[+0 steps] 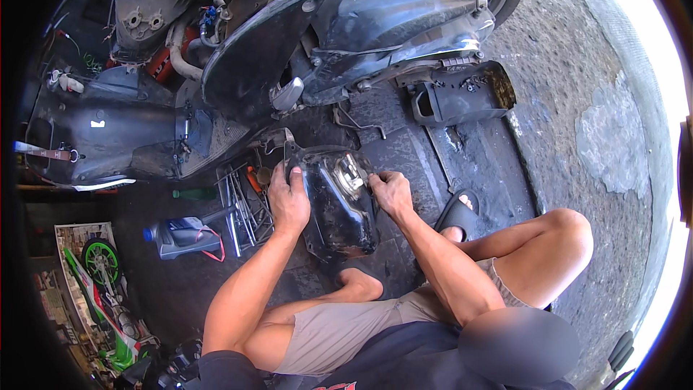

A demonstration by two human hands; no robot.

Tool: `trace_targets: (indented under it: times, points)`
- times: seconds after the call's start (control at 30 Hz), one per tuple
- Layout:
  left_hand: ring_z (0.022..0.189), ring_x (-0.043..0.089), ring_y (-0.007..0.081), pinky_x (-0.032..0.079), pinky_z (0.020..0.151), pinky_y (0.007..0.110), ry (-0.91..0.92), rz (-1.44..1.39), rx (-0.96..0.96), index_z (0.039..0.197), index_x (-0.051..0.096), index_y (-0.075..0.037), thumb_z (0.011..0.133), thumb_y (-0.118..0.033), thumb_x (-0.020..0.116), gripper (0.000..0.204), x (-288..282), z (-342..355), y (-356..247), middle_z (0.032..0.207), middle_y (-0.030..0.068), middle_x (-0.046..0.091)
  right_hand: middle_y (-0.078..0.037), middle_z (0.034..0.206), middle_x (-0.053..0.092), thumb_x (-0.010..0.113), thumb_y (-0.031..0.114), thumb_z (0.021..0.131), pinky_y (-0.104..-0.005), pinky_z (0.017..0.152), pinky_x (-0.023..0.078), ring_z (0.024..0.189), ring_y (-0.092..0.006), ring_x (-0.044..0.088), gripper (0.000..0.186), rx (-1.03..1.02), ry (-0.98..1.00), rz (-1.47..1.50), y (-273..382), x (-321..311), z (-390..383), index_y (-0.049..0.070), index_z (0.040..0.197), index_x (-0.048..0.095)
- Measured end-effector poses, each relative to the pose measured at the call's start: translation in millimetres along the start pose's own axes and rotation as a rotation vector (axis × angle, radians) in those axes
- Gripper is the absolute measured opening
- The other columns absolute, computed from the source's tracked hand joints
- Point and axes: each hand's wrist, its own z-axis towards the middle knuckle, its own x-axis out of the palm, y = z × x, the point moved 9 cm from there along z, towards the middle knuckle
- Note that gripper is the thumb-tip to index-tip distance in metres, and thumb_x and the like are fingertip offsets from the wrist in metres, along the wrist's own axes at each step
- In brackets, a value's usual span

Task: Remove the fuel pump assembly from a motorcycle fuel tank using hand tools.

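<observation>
A glossy black metal tank (333, 217), which looks like a scooter's fuel tank, sits upright between my legs. On its top is a pale metal fitting (351, 177) with a round base. My left hand (290, 201) grips the tank's left edge, thumb on the near face and fingers mostly hidden behind it. At the fitting's right side, my right hand (390, 192) is closed in a pinch with its fingertips by the round base. Whatever it pinches is too small or covered to make out.
A partly dismantled scooter (390, 14) stands just beyond the tank. At right lies a dark open housing (462, 97) with small hardware inside. To my left are a grey jug with a blue cap (180, 237), a rack of metal tools (242, 206) and a green bottle (193, 193).
</observation>
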Motion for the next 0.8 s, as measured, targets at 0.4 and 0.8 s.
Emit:
trace_targets:
  times: [0.4,0.8]
  points:
    - [0.111,0.058,0.0435,0.043,0.097,0.046,0.004,0.016,-0.007,0.121,0.058,0.005,0.098,-0.022,0.050,0.037,1.4,0.2,15.5,0.118,0.0268,0.062,-0.018,0.075,0.069,0.062,0.029,0.082,-0.0369,0.073,0.051,0.074,-0.0234,0.067,0.038,0.077,0.069,-0.002,-4.5,8.9,10.1,-0.006,0.090,0.074]
    - [0.108,0.057,0.0446,0.043,0.097,0.047,0.015,-0.027,0.004,0.119,0.057,0.007,0.097,-0.020,0.050,0.035,0.2,1.2,11.7,0.114,0.0270,0.061,-0.007,0.056,0.051,0.057,0.017,0.084,-0.0335,0.040,0.034,0.044,-0.0167,0.046,0.024,0.325,0.332,0.272,5.0,26.9,7.5,0.002,0.066,0.061]
